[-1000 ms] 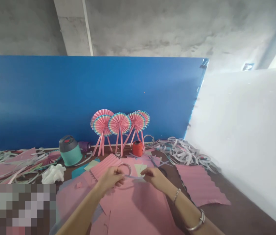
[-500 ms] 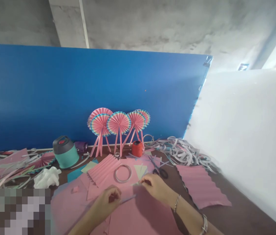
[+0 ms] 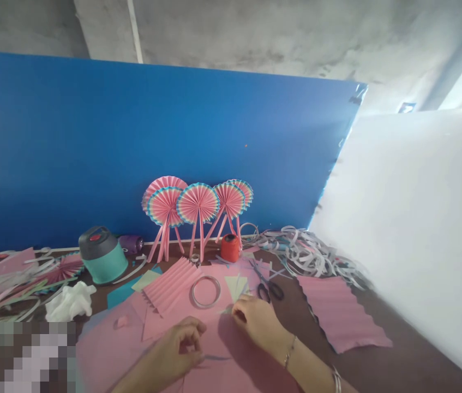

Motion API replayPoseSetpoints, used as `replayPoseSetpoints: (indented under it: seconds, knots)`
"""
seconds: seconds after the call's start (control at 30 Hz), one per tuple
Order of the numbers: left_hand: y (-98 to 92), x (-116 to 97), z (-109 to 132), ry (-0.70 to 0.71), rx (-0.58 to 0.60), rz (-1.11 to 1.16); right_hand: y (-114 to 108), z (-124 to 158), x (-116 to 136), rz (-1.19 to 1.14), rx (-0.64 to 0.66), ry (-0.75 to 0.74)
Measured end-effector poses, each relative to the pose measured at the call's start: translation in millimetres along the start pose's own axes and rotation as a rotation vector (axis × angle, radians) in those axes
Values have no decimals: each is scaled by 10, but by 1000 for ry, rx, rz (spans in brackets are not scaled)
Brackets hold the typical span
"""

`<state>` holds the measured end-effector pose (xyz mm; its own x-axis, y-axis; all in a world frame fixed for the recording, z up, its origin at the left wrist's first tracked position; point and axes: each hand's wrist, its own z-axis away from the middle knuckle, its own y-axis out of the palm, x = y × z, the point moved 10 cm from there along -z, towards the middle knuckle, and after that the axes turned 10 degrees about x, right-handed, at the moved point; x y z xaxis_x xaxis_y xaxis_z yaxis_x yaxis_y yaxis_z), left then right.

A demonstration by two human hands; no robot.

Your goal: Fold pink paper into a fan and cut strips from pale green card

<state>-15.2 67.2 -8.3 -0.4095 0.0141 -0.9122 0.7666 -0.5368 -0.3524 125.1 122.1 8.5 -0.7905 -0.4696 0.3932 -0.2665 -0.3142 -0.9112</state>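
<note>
At lower centre, the left hand (image 3: 179, 348) pinches a thin strip (image 3: 217, 358) over pink paper (image 3: 214, 377). Near a grey ring (image 3: 206, 306), the right hand (image 3: 261, 319) curls; blur leaves its grip unclear. At centre-left, a teal container (image 3: 106, 266) stands dark-topped, contents hidden.

Support: brown tabletop (image 3: 408, 360)
Rear: pink pleated fans (image 3: 198, 203), upright; purple cylinder (image 3: 132, 244)
Left: teal lidded container (image 3: 106, 263); crumpled white wad (image 3: 70, 303)
Centre: overlapping pink sheets (image 3: 218, 376)
Right: tangled pale strips (image 3: 310, 256); rippled pink sheet (image 3: 343, 314)
</note>
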Motion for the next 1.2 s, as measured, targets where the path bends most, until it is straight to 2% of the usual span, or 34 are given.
replayPoseSetpoints:
  seconds: [0.2, 0.4, 0.5, 0.63, 0.73, 0.83, 0.97, 1.2]
  knots:
    - [-13, 26, -5, -25, -12, -12, 12, 17, 4, 71, 18, 16]
    - [-18, 82, -10, -10, -18, -3, -45, 83, 88, 26, 28, -131]
    - [-21, 62, -12, 0, -19, -12, -31, 71, 122, 124, 31, -125]
    - [-28, 23, -16, 18, -23, -6, 94, 13, 132, 348, 20, -87]
    - [-28, 15, -9, 29, -25, -2, 191, -21, 123, 520, -45, -76]
    - [-22, 12, 3, 29, -21, 0, 237, -32, 113, 596, -106, -86]
    - [-23, 15, 3, 23, -17, 22, 244, -54, 37, 521, -59, -75]
    - [-25, 21, -14, 16, -8, 15, 107, -30, -76, 134, -32, -45]
